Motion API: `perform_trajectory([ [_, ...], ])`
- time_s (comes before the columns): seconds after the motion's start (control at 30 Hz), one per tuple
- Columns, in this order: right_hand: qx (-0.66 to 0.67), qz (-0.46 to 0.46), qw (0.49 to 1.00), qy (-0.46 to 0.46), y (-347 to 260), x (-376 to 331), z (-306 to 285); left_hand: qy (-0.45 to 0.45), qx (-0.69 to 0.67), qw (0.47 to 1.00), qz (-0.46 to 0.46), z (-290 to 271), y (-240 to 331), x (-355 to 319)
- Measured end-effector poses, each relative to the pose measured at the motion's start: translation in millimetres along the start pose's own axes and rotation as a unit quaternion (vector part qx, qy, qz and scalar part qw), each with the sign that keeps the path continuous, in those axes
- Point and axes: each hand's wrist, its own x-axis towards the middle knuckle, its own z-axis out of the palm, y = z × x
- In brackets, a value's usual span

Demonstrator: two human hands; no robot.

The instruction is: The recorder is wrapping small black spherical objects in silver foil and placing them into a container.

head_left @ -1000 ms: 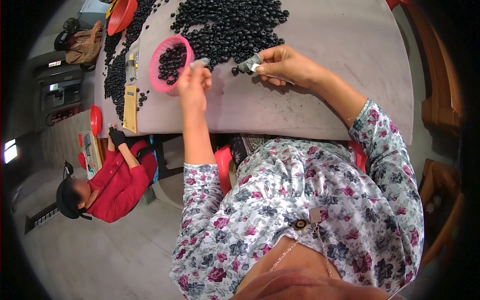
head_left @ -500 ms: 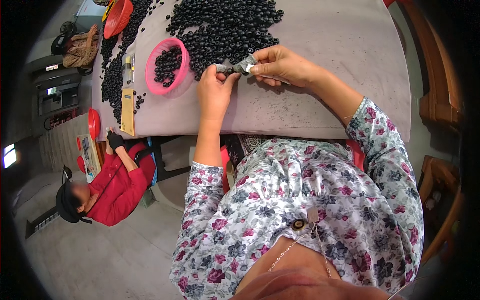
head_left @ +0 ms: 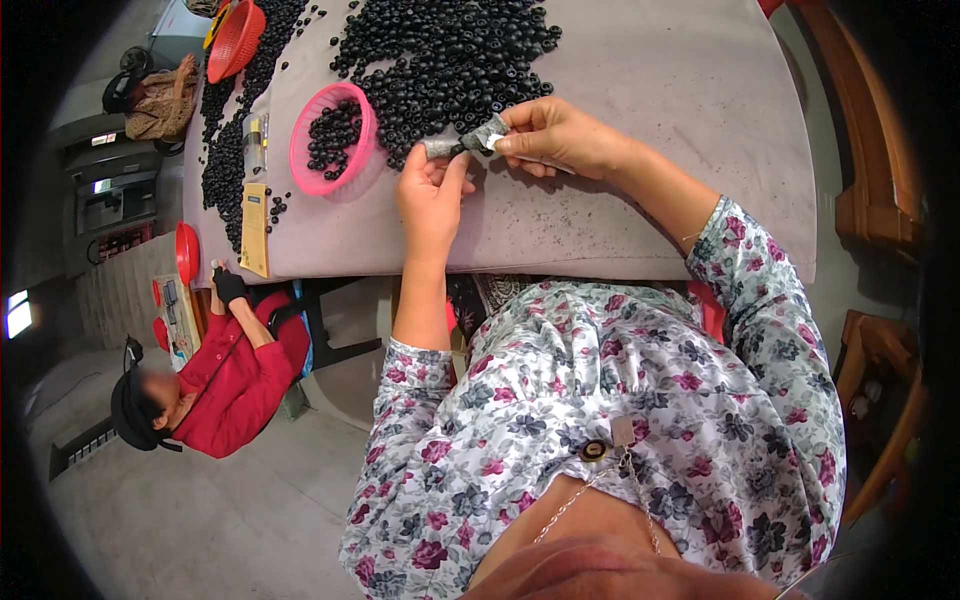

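A small black rounded piece (head_left: 458, 148) sits at the thumb and fingertips of my left hand (head_left: 430, 205), which is closed in a pinch. Grey wrapping (head_left: 440, 148) covers one of that hand's fingers. My right hand (head_left: 560, 140) is closed around a thin white tool (head_left: 495, 143), its tip close to the black piece. More grey wrapping (head_left: 484, 132) is on a finger of the right hand. Just beyond both hands spreads a pile of glossy black round pieces (head_left: 450, 65), several showing a central hole. Left of my left hand, a pink basket (head_left: 369, 140) holds more of them.
A yellowish card (head_left: 255, 230) and a clear packet (head_left: 255, 140) lie left of the basket, beside another band of black pieces (head_left: 225, 170). An orange basket (head_left: 237, 40) stands at the far left. A person in red (head_left: 240, 385) sits at the table's left; wooden furniture (head_left: 870, 150) stands right.
My left hand has shifted slightly down, and its grey-wrapped finger shows more. The right hand has moved a little left, still holding the white tool.
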Motion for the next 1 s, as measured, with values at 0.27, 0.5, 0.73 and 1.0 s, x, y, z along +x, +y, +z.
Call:
perform_trajectory([
  [0.27, -0.054, -0.012, 0.998, 0.003, -5, -3, 9, -0.061, -0.199, 0.975, -0.081, 4, 0, 1],
  [0.5, -0.058, -0.011, 0.998, -0.006, -9, -4, 16, -0.077, -0.286, 0.946, -0.129, 0, -8, 3],
  [0.73, -0.052, -0.001, 0.999, 0.002, -11, -3, 17, -0.114, -0.305, 0.939, -0.114, 11, -5, 6],
  [1.0, -0.010, -0.001, 1.000, 0.025, -13, -5, 27, -0.120, -0.323, 0.930, -0.125, 9, 0, 2],
])
